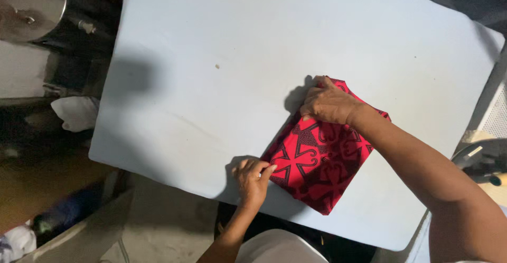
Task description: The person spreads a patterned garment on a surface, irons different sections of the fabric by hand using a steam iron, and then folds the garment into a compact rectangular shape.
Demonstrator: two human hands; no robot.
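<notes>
A: Where's the cloth rn?

B: Folded red cloth (322, 160) w/ black pattern lies flat on the pale counter (211, 57), toward the counter's near right corner, set at an angle to its edges.

A: Hands?

B: Left hand (252, 178) is at the cloth's near left corner, fingers curled, pinching that edge betw. thumb and fingertips. Right hand (328, 103) rests on the cloth's far corner, fingers bent, pressing down; can't tell if it grips any fabric or just pins it.

A: How to do this bit well?

B: My read: keep the far corner pinned firm so layers don't slide, pull the pinched edge taut, line edges up, then smooth from the cloth's centre outward. Slack probably leaves a crease.

A: Anything unclear?

B: Plenty. Layer count is hidden, and the right forearm covers the cloth's right edge. Left of the counter it's dark: a round metal lid (29, 9), a white rag (79, 112), rest is murky. Object right of the counter is cut off, can't ID it.
</notes>
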